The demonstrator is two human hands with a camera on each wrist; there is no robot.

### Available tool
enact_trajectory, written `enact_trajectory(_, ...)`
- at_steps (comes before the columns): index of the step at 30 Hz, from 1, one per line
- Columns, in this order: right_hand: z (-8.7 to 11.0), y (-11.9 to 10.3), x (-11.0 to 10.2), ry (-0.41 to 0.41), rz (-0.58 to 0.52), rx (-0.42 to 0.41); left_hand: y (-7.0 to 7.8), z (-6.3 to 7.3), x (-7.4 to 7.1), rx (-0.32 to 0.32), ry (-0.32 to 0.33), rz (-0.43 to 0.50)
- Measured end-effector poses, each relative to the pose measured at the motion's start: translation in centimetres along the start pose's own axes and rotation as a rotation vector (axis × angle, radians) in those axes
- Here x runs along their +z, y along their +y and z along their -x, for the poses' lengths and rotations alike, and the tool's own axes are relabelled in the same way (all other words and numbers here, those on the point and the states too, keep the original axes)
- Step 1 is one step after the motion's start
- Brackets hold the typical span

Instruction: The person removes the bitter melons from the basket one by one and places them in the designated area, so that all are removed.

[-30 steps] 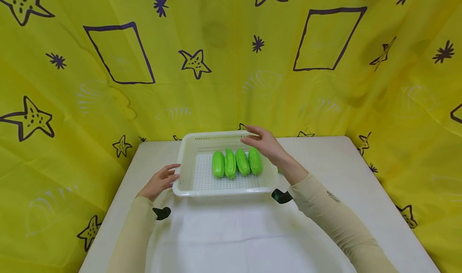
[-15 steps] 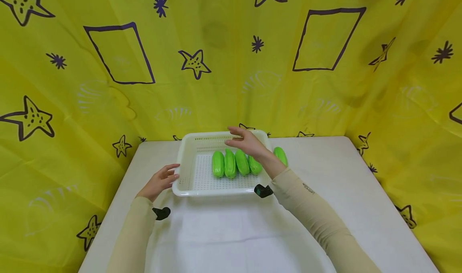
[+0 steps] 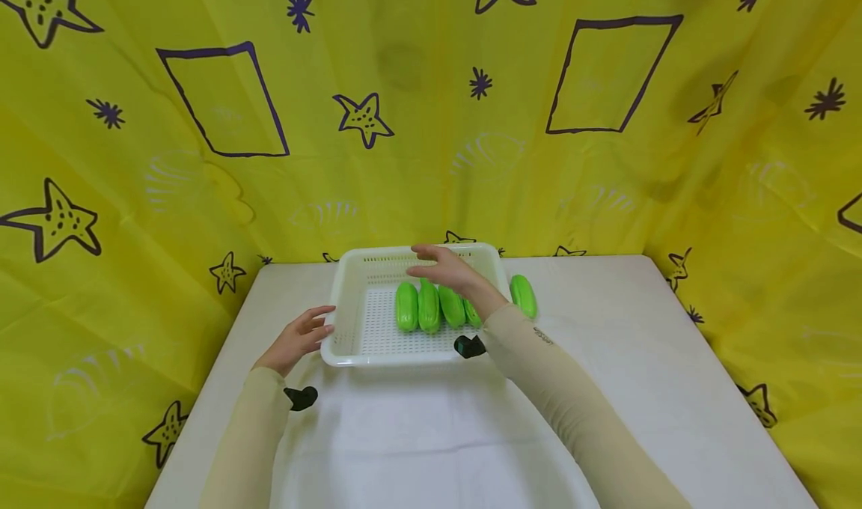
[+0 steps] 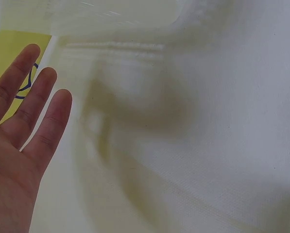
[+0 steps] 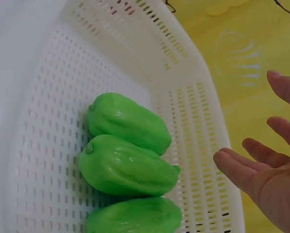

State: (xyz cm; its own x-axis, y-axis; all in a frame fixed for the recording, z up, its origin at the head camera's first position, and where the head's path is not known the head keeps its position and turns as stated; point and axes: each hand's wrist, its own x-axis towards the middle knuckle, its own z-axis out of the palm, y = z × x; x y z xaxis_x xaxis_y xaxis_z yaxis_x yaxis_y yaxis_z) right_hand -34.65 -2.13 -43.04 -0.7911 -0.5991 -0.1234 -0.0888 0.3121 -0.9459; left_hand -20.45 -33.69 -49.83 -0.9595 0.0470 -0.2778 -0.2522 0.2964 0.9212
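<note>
Head view: basket [image 3: 397,360] near far edge of desk [image 3: 404,419]; relaxed left hand [image 3: 298,338] beside it, released right hand [image 3: 450,269] near its far side.

The person's left arm [image 3: 249,434] rises from the lower left in a pale sleeve, its bare left hand [image 3: 296,340] turned inward. In the left wrist view three fingers [image 4: 47,128] show, nearly straight and spread apart, with part of the palm beside them — the rest is out of frame.

The right arm [image 3: 572,412], sleeved alike, slants up from the lower right and reaches farther forward. The right hand [image 3: 444,267] points leftward, thumb and fingers held apart — its wrist view shows them loosely extended.
</note>
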Motion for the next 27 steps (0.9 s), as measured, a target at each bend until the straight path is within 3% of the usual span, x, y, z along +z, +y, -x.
enact_trajectory(6, -0.9, 0.3, 0.9, -0.029, -0.063, 0.076, -0.1, 0.0, 0.0, 0.000, -0.002, 0.013)
enact_trajectory(11, -1.3, 0.7, 1.8, -0.044, -0.051, 0.149, 0.0, 0.0, 0.0, -0.002, 0.003, 0.011)
enact_trajectory(21, -1.9, 1.7, 2.8, -0.050, -0.080, 0.213, 2.6, 1.9, 0.7, 0.001, -0.014, 0.021)
enact_trajectory(27, -2.2, 2.0, 3.3, -0.057, -0.077, 0.229, 2.9, 2.1, 0.6, -0.004, -0.023, 0.018)
